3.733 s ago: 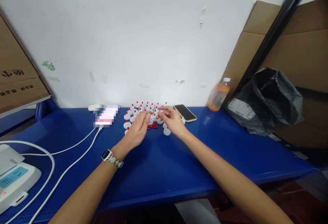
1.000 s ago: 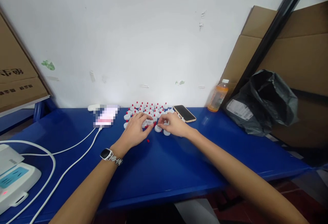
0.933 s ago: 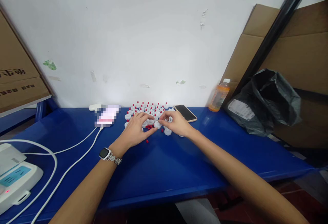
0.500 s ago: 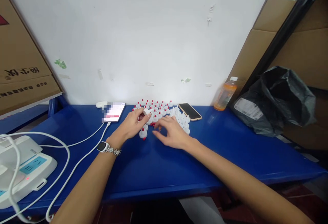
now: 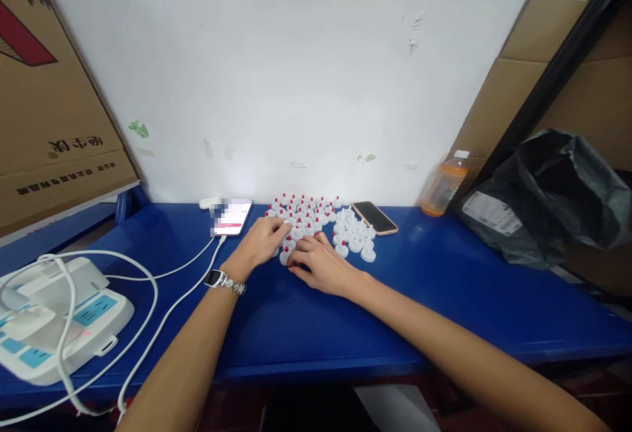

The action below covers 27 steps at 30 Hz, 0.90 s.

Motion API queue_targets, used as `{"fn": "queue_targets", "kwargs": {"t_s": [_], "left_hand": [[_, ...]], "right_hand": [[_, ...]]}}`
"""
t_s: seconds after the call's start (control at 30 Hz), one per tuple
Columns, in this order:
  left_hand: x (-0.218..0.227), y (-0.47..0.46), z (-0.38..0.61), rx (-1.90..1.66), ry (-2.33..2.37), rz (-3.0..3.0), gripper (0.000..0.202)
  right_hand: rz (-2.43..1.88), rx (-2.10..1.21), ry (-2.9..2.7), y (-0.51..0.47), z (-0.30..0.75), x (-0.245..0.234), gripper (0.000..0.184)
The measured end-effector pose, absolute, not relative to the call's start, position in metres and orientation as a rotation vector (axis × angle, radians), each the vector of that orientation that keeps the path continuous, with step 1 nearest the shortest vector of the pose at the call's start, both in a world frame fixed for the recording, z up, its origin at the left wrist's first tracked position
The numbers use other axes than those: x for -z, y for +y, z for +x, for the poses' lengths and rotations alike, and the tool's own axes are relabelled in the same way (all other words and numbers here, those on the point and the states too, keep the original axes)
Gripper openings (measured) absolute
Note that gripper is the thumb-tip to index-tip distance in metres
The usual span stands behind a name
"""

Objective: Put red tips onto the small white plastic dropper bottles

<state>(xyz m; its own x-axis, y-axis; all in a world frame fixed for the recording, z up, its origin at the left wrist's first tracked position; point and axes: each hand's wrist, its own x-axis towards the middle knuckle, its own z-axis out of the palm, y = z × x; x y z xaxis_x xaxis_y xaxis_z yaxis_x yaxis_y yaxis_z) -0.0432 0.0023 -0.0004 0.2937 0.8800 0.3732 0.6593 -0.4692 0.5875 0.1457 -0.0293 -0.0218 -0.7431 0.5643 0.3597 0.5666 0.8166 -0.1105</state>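
Many white nozzle caps with red tips (image 5: pixel 299 226) stand in a cluster against the wall side of the table. To their right are white nozzle caps without red tips (image 5: pixel 351 229). My left hand (image 5: pixel 264 240) is at the left edge of the red-tipped group, fingers curled and thumb pressed in; what they grip is hidden. My right hand (image 5: pixel 323 264) is lowered at the front of the cluster, fingers bent together near the tabletop. A speck of red shows by its fingertips, too small to name. One red-tipped cap (image 5: pixel 342 249) stands right of this hand.
A lit phone (image 5: pixel 232 216) on a white cable lies left, a dark phone (image 5: pixel 374 216) behind the plain caps. A power strip (image 5: pixel 93 333) with looping cables takes the left side. An orange drink bottle (image 5: pixel 444 184) and black plastic bag (image 5: pixel 518 205) are right, on the blue table (image 5: pixel 395 326).
My right hand has come down and closed its fingers over the front of the cluster. The white cap seen earlier in my left hand is now hidden. The view has shifted slightly left.
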Motion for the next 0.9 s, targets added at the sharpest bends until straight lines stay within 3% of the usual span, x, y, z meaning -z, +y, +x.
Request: {"fn": "queue_targets", "kwargs": {"t_s": [0.23, 0.5, 0.9], "left_hand": [[0.002, 0.003, -0.040, -1.027, 1.380, 2.186, 0.042], [0.001, -0.006, -0.018, -1.117, 1.254, 2.124, 0.044], [0.009, -0.022, 0.020, -1.211, 1.249, 2.213, 0.037]], "right_hand": [[-0.927, -0.042, -2.468, -0.026, 0.163, 0.020, 0.015], [-0.839, -1.008, -1.460, -0.013, 0.172, 0.018, 0.033], [-0.666, -1.223, -0.988, -0.023, 0.162, 0.011, 0.041]]}}
